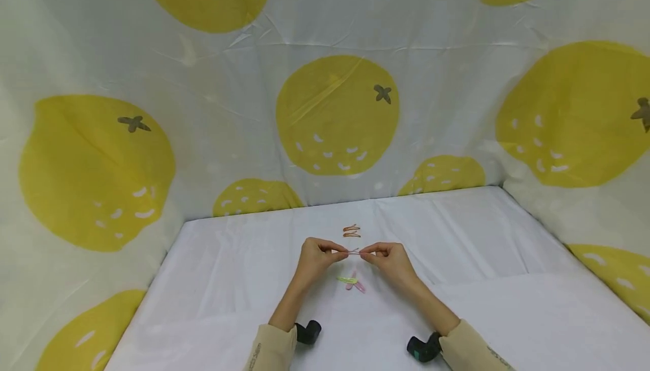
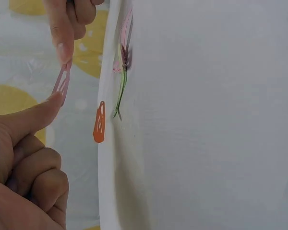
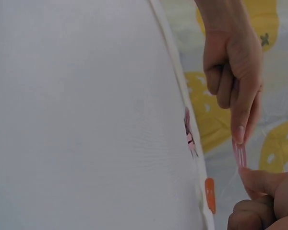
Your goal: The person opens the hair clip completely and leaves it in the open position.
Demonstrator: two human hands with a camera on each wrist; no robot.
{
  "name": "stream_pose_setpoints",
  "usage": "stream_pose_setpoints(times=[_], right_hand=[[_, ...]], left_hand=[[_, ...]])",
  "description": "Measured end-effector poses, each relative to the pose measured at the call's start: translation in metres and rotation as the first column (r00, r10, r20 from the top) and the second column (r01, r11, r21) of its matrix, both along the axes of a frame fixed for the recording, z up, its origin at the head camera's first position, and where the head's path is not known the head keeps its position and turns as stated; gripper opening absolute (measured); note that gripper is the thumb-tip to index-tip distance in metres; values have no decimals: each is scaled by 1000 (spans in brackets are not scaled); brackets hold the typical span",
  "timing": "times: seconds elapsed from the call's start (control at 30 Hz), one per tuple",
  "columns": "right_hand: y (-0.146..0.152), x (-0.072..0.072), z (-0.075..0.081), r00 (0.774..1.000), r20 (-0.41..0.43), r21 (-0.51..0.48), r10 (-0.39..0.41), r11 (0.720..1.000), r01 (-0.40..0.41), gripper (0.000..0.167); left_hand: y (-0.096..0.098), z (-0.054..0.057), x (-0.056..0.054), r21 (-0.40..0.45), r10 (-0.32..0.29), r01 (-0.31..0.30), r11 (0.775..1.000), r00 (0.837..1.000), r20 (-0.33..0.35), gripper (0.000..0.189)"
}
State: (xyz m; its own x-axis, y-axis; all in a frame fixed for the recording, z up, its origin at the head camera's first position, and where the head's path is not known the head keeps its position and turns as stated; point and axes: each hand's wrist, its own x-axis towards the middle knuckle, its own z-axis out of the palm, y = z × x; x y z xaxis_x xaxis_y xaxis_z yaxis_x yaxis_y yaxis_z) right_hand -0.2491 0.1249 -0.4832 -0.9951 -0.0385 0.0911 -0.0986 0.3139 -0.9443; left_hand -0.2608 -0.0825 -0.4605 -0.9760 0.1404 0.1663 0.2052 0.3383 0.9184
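Observation:
A pink snap hair clip (image 1: 354, 252) is held in the air between both hands. My left hand (image 1: 312, 259) pinches one end between thumb and finger. At the other end, my right hand (image 1: 390, 263) pinches it the same way. The left wrist view shows the clip (image 2: 62, 85) with a gap between its parts. Below the hands, a green hair clip (image 1: 347, 280) lies across pink hair clips (image 1: 359, 286) on the table. Beyond the hands lie two orange hair clips (image 1: 351, 234), one behind the other.
The table (image 1: 228, 281) is covered with a white cloth. A white curtain with yellow lemon prints (image 1: 337, 117) hangs behind it and at both sides. Black devices (image 1: 308, 332) sit at the wrists by the beige sleeves (image 1: 274, 345).

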Motion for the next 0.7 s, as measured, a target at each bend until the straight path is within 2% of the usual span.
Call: stream_pose_setpoints(times=[0.13, 0.3, 0.5, 0.7], right_hand=[[-4, -11, -3, 995, 77, -26, -63, 998, 65, 11], [-8, -29, -8, 985, 137, -47, -107, 992, 114, 12], [-10, -44, -11, 988, 93, -4, -121, 992, 122, 8], [-10, -54, -12, 992, 34, 57, -124, 991, 122, 6]], left_hand=[[3, 0, -11, -21, 47, -47, 999, 999, 22, 8], [6, -6, -27, -37, 91, -89, 995, 994, 56, 9], [8, -17, -46, -45, 128, -124, 991, 989, 78, 11], [10, -21, -57, -52, 142, -137, 989, 985, 100, 14]])
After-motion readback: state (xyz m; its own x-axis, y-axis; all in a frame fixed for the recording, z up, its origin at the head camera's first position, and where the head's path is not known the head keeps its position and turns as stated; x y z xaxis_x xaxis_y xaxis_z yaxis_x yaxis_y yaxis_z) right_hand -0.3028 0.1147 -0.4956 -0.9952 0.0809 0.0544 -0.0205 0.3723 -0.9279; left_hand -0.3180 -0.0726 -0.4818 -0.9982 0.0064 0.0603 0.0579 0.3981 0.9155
